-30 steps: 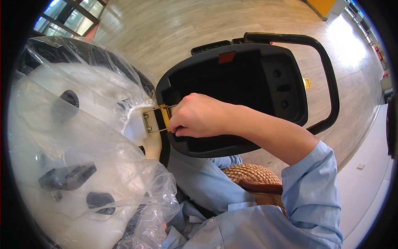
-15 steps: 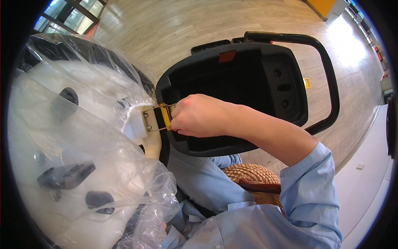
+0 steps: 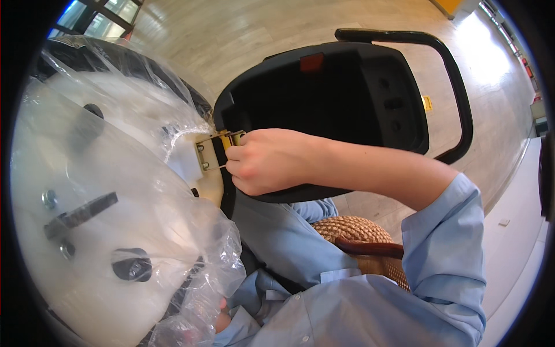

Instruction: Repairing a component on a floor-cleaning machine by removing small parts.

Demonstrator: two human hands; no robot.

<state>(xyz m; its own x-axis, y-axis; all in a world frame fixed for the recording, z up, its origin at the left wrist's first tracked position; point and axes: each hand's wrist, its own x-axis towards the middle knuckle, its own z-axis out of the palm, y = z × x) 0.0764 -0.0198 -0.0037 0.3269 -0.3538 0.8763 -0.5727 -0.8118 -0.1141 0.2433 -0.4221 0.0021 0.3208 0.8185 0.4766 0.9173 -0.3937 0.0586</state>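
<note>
My right hand (image 3: 254, 161) is closed at the metal bracket (image 3: 206, 155) with a yellow piece (image 3: 225, 140), its fingers curled on it and partly hiding it. The bracket joins a black plastic tray (image 3: 300, 98) with a bent black tube handle (image 3: 457, 87) to a large white padded body (image 3: 121, 214) under crumpled clear plastic sheeting (image 3: 69, 144). Dark recesses and a dark bar show through the sheeting. My left hand (image 3: 221, 317) barely shows at the bottom beside the sheeting; its fingers are mostly hidden.
My legs in light blue trousers (image 3: 272, 231) are below the tray, beside a woven chair (image 3: 352, 228) with a dark wooden arm. The wooden floor (image 3: 243, 29) stretches behind. A window (image 3: 104, 23) is at top left, a yellow cabinet (image 3: 445, 7) at top right, a white surface (image 3: 509, 243) at right.
The tray and padded body appear higher in the view. My right hand has turned, its fingers now more spread along the bracket, covering more of its lower part.
</note>
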